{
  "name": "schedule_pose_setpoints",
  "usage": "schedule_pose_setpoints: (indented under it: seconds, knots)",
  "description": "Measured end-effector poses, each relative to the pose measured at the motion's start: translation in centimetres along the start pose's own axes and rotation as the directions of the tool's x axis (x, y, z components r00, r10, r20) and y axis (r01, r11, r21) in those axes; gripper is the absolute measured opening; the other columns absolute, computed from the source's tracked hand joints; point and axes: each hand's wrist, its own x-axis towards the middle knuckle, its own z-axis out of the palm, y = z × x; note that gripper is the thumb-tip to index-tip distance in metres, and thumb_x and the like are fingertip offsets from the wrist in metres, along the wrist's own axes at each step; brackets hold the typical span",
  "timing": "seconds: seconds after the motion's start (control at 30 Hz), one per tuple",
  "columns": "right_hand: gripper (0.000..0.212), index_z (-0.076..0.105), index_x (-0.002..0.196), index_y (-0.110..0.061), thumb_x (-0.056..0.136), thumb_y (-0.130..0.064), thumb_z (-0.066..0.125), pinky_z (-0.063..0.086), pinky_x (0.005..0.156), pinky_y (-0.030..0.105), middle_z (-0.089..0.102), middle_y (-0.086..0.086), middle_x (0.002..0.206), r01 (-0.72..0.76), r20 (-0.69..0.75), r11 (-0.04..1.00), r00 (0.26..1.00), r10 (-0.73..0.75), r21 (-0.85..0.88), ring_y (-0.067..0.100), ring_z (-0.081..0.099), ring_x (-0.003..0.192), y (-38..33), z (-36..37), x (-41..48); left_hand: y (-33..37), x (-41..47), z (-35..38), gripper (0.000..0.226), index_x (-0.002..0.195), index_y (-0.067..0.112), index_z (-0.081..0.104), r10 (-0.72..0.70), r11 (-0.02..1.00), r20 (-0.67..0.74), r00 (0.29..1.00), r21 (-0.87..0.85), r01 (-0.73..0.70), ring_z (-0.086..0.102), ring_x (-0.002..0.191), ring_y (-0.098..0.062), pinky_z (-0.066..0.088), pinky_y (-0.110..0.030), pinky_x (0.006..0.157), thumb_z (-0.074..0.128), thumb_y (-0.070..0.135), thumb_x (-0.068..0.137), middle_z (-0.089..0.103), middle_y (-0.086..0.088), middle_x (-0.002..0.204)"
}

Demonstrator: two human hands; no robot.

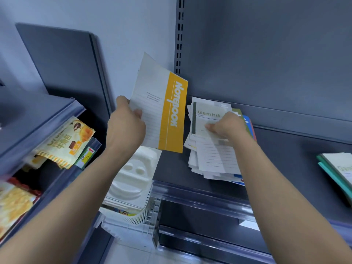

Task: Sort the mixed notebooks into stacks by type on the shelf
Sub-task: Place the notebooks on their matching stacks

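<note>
Head view shows your left hand [125, 126] gripping a yellow notebook [162, 111], held up off the shelf [285, 149]. Your right hand [226, 126] pinches the Gambit notebook [207, 115] on top of the mixed pile [215, 161]. You seem mid-sort; next, carry it to the matching stack [339, 168], far right.

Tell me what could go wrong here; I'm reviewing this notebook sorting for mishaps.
The right hand pinches the green-spined white Gambit notebook atop a loosely fanned pile of mixed notebooks; pulling it could drag others toward the front edge of the dark shelf. The left hand grips the white, yellow-banded notebook by one edge, so it might slip.
</note>
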Motion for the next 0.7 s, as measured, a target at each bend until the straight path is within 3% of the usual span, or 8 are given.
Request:
schedule_pose_setpoints:
  seconds: [0.07,0.13,0.27,0.33,0.4,0.5,0.6,0.7]
  knots:
    - [0.030,0.048,0.085,-0.012,0.080,-0.033,0.070,0.043,0.073,0.031,0.058,0.006,0.095,-0.010,0.022,0.990,1.000,0.007,0.141,0.025,0.053,0.086,0.3,-0.4,-0.1,0.2,-0.1,0.0,0.018,0.113,0.006,0.039,0.017,1.000,0.011,1.000,-0.018,-0.016,0.046,0.083,-0.027,0.036,-0.035,0.065,0.041,0.015,0.097,0.048,-0.006,0.092]
    - [0.018,0.051,0.088,-0.013,0.082,-0.023,0.065,0.044,0.072,0.030,0.059,0.005,0.095,-0.024,0.002,0.961,1.000,0.024,0.274,0.025,0.054,0.085,0.7,-0.5,-0.4,0.6,-0.4,0.1,0.018,0.113,0.006,0.039,0.037,0.999,0.023,0.999,-0.037,-0.036,0.047,0.080,-0.026,0.038,-0.035,0.065,0.041,0.015,0.097,0.048,-0.005,0.091]
    - [0.024,0.055,0.110,-0.014,0.088,-0.020,0.050,0.043,0.093,0.039,0.054,0.008,0.120,-0.038,-0.105,0.900,0.990,0.093,0.434,0.032,0.043,0.116,2.2,-1.5,-1.1,1.9,-0.8,1.0,0.008,0.103,0.014,0.034,0.092,0.991,0.052,0.994,-0.107,-0.086,0.043,0.062,-0.012,0.032,-0.029,0.049,0.040,0.013,0.098,0.042,0.006,0.073]
    - [0.021,0.053,0.110,-0.014,0.091,-0.020,0.048,0.047,0.084,0.039,0.054,0.007,0.117,0.022,-0.147,0.826,0.986,0.074,0.564,0.030,0.047,0.111,3.9,-2.8,-1.7,3.0,-1.2,1.9,0.006,0.101,0.015,0.033,0.115,0.983,0.084,0.990,-0.154,-0.101,0.045,0.068,-0.019,0.034,-0.030,0.056,0.039,0.014,0.099,0.043,0.007,0.074]
    - [0.016,0.051,0.108,-0.013,0.094,-0.017,0.048,0.047,0.068,0.029,0.057,0.003,0.108,0.102,-0.203,0.725,0.978,0.054,0.681,0.021,0.055,0.096,6.1,-4.8,-2.7,4.4,-1.7,3.5,0.005,0.101,0.014,0.033,0.145,0.972,0.123,0.982,-0.202,-0.118,0.047,0.075,-0.023,0.036,-0.031,0.063,0.038,0.015,0.099,0.046,0.003,0.079]
    - [0.009,0.051,0.102,-0.015,0.094,-0.015,0.049,0.041,0.057,0.018,0.057,-0.006,0.091,0.192,-0.332,0.709,0.941,0.064,0.679,0.006,0.053,0.079,9.7,-7.4,-4.2,6.7,-3.1,5.8,0.005,0.102,0.011,0.034,0.220,0.949,0.190,0.957,-0.269,-0.165,0.048,0.074,-0.021,0.037,-0.031,0.057,0.038,0.013,0.099,0.046,0.005,0.078]
    - [0.007,0.050,0.096,-0.013,0.089,-0.011,0.053,0.044,0.066,0.024,0.056,-0.004,0.087,0.226,-0.477,0.746,0.868,0.137,0.626,0.011,0.053,0.078,14.1,-9.8,-4.8,9.5,-5.2,8.4,0.006,0.102,0.010,0.033,0.308,0.928,0.249,0.918,-0.292,-0.232,0.042,0.061,-0.014,0.033,-0.023,0.051,0.038,0.010,0.099,0.041,0.005,0.073]
    - [0.021,0.045,0.108,-0.009,0.089,-0.007,0.052,0.043,0.074,0.029,0.052,-0.007,0.087,0.216,-0.556,0.784,0.809,0.191,0.583,0.016,0.052,0.085,18.3,-12.2,-5.3,12.5,-7.3,10.7,0.007,0.100,0.011,0.032,0.363,0.908,0.255,0.896,-0.313,-0.278,0.043,0.063,-0.007,0.031,-0.022,0.049,0.037,0.015,0.100,0.047,0.002,0.081]
